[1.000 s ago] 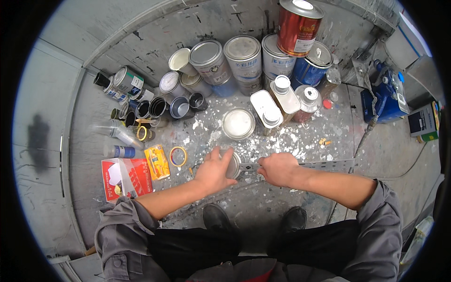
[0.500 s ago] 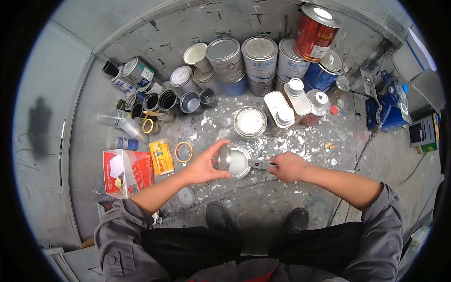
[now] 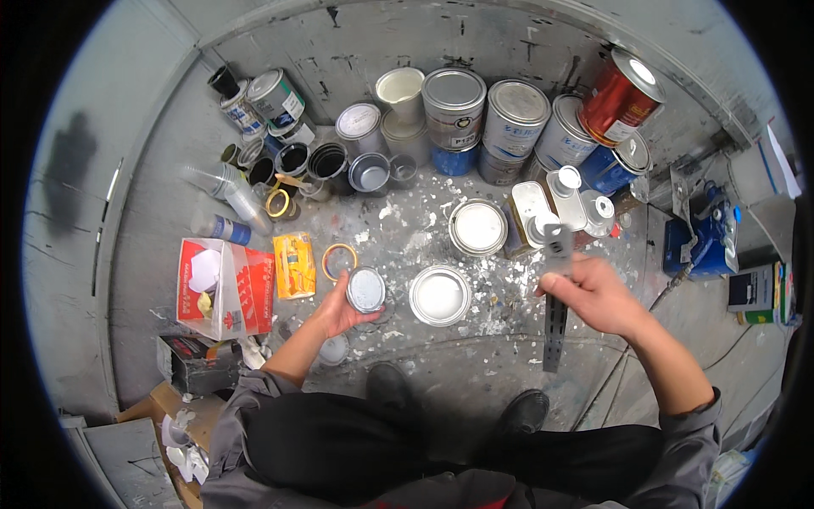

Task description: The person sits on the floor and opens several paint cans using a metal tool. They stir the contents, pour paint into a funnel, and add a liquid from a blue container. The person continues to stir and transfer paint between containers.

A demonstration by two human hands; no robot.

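Observation:
My left hand (image 3: 337, 310) holds a small round cup (image 3: 366, 290) by its side, its round grey top facing up; whether that is a lid or its contents is hard to tell. Just right of the cup an open paint can (image 3: 440, 295) with white paint inside stands on the floor. My right hand (image 3: 600, 297), raised to the right of that can, grips a flat metal stirring stick (image 3: 555, 331) with holes along it. The stick points toward me, its other end sticking out past the fingers. A closed white-topped can (image 3: 477, 227) stands behind the open one.
Stacked paint cans (image 3: 515, 119) line the back wall, with a tilted red can (image 3: 623, 97) at the right. Metal solvent bottles (image 3: 530, 204) stand before them. Dark mixing cups (image 3: 329, 163), a tape roll (image 3: 340, 261), a yellow packet (image 3: 293, 265) and a red box (image 3: 254, 297) lie left.
My left hand has drawn the cup left, away from the open paint can, and turned it upright. My right hand has lifted the stirring stick off the can and moved right.

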